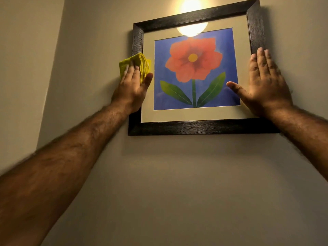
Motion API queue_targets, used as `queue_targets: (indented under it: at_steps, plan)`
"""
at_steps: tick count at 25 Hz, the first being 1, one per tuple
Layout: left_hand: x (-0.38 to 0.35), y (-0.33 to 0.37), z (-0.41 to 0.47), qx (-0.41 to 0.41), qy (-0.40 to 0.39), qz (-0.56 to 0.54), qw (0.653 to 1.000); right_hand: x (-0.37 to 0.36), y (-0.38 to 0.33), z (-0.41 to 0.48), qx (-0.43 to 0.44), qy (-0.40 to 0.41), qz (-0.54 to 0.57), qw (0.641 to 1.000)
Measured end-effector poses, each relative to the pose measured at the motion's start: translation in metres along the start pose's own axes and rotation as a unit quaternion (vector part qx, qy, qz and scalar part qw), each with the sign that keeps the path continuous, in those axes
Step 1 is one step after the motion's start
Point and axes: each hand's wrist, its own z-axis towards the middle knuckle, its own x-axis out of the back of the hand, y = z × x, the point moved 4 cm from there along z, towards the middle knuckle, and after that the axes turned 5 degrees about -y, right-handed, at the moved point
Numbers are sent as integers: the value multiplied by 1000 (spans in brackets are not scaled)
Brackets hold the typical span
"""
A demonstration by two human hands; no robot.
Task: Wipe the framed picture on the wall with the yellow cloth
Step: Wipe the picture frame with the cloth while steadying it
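The left hand covered the middle of the framed picture's left rail and part of the yellow cloth. The right hand hid the lower right rail and corner. A lamp reflection washed out the upper mat. Both forearms were cut off by the picture's edges.

Bunched yellow cloth pressed on picture's left frame.

Bare, hairy forearms, seemingly no sleeves.
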Motion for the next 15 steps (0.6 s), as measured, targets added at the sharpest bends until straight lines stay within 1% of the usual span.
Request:
queue_targets:
  at_steps: [2, 3, 5, 6, 9, 12, 14, 15]
  plan:
    - [18, -2, 3, 12, 53, -38, 998, 0, -1, 0, 2, -1, 2, 1000]
    - [29, -3, 8, 15, 76, -29, 997, -1, -1, 0, 1, -1, 3, 1000]
    - [49, -3, 22, 22, 82, 0, 996, 0, -1, 0, -1, -3, 3, 1000]
    - [55, -5, 30, 36, 76, -7, 996, 1, -1, -1, 1, -4, 4, 1000]
    - [63, -15, 40, 91, 74, -90, 989, -1, -1, 0, 4, 3, 1, 1000]
    - [58, -22, 38, 136, 122, -139, 973, -4, 3, 2, 7, 14, -1, 1000]
    - [52, -35, 40, 198, 132, -163, 958, -6, 3, 1, 6, 26, 2, 1000]
    - [49, -41, 42, 235, 112, -197, 945, -7, 4, 2, 6, 28, 4, 1000]
